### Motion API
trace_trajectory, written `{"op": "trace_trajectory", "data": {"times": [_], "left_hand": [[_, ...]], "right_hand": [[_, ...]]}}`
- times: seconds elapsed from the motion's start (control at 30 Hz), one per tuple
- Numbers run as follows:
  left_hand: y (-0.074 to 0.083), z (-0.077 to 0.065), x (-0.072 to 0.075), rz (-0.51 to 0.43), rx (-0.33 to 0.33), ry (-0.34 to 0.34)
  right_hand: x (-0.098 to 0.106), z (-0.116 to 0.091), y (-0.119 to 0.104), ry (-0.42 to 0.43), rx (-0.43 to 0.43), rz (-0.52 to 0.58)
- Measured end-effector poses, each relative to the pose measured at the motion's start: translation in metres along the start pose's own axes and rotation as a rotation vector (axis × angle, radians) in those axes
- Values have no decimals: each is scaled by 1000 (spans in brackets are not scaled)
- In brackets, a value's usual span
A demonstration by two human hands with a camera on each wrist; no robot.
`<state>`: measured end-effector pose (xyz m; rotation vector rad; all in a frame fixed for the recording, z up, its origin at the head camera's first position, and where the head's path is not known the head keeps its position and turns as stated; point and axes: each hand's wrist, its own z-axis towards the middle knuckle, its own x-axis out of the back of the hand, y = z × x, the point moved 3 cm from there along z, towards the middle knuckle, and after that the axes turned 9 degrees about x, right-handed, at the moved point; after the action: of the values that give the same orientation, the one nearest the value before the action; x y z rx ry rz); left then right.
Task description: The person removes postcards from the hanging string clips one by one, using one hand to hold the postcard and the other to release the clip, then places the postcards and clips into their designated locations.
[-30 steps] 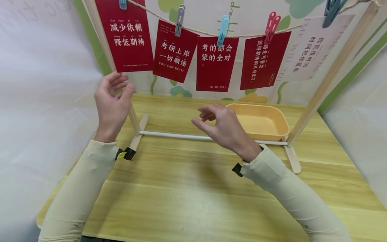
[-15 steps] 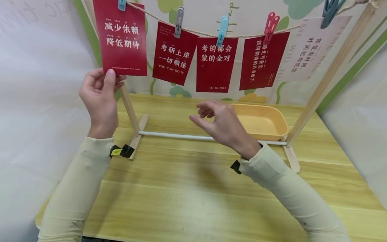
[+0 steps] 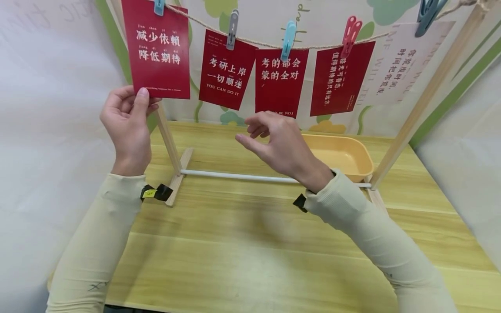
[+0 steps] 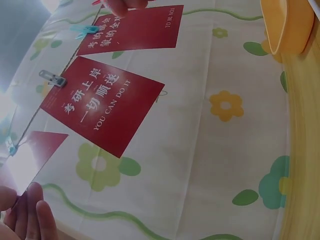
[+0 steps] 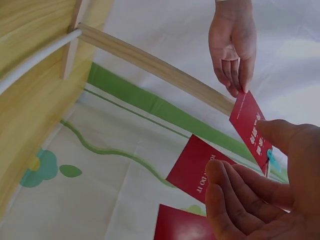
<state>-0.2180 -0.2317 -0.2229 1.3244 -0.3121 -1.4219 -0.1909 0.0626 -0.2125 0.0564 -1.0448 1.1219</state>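
Note:
Several cards hang by clothespins from a twine line. My left hand [image 3: 127,126] pinches the leftmost red card [image 3: 160,71] at its lower left corner, thumb in front and fingers behind. A light blue clothespin [image 3: 159,6] holds that card's top to the twine. Beside it hangs a second red card [image 3: 225,71] on a grey clothespin [image 3: 232,29]. My right hand [image 3: 283,145] hovers in the air with fingers loosely bent and nothing in them, overlapping the bottom of the middle red card [image 3: 281,82] in the head view.
A yellow tray [image 3: 340,156] stands behind my right hand. Wooden posts [image 3: 426,104] and a white rod [image 3: 235,175] form the rack on the wooden table [image 3: 242,256]. Further right hang a red card [image 3: 340,82] and a pale card [image 3: 403,65]. A flower-patterned cloth [image 4: 200,150] covers the back.
My left hand has moved slightly left and taken hold of the leftmost card's corner, and the card has shifted toward me. My right hand has risen a little and moved left.

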Motion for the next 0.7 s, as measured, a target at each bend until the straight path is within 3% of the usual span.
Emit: {"op": "trace_trajectory", "data": {"times": [0.7], "left_hand": [[2,1,2,8,10,-16]], "right_hand": [[7,47,-27,72,126,-24]]}}
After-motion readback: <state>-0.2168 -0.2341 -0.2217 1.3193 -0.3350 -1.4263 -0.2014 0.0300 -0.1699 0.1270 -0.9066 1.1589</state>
